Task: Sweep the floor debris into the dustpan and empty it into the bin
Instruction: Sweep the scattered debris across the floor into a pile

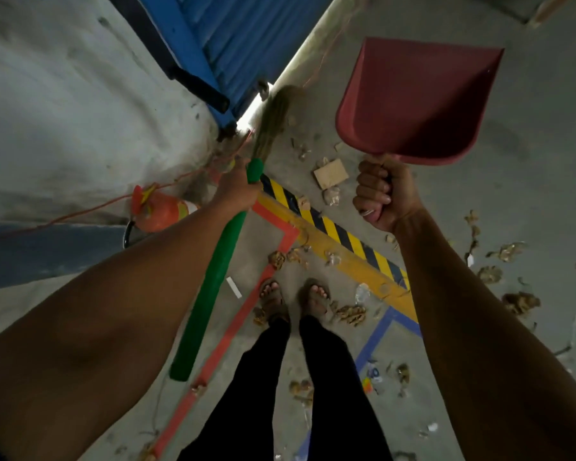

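Orange fire extinguisher (162, 211) lies far left by the wall. Your left hand (236, 188) grips the green broom (213, 271), bristles far ahead. Debris (350, 314) scatters near your feet. Your right hand (381, 194) clutches the red dustpan (416, 101), raised off the floor.
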`<state>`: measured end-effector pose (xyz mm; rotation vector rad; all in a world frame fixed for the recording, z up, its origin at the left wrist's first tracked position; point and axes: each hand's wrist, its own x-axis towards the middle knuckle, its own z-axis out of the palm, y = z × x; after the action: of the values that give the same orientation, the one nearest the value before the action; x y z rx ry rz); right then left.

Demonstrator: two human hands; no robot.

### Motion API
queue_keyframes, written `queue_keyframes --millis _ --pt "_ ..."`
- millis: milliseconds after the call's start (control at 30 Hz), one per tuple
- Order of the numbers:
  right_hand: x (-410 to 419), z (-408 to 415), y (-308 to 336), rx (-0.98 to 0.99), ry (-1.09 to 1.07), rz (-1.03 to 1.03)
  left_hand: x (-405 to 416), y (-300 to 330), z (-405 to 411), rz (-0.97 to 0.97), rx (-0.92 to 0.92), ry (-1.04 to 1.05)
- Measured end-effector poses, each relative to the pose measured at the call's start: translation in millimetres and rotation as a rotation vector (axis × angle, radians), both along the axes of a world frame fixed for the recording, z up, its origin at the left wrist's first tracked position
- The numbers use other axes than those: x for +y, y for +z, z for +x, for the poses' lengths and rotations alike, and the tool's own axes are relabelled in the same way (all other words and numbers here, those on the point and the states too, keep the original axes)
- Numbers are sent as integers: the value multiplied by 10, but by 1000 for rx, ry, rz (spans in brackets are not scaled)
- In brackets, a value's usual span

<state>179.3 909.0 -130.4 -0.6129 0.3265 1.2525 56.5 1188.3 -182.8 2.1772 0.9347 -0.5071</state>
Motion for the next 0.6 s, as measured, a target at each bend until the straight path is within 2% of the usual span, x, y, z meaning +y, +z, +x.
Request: queue_keyframes --millis 167,400,500,600 --pt "193 199 -798 13 -21 11 210 -918 384 5 -19 26" --pt "183 330 -2286 58 -62 74 309 -2692 839 100 39 -16" --pt "33 255 -2847 74 -98 49 189 -3445 878 -72 64 113" --pt "-121 149 -3291 112 -137 -5 -10 -3933 743 -208 121 60"
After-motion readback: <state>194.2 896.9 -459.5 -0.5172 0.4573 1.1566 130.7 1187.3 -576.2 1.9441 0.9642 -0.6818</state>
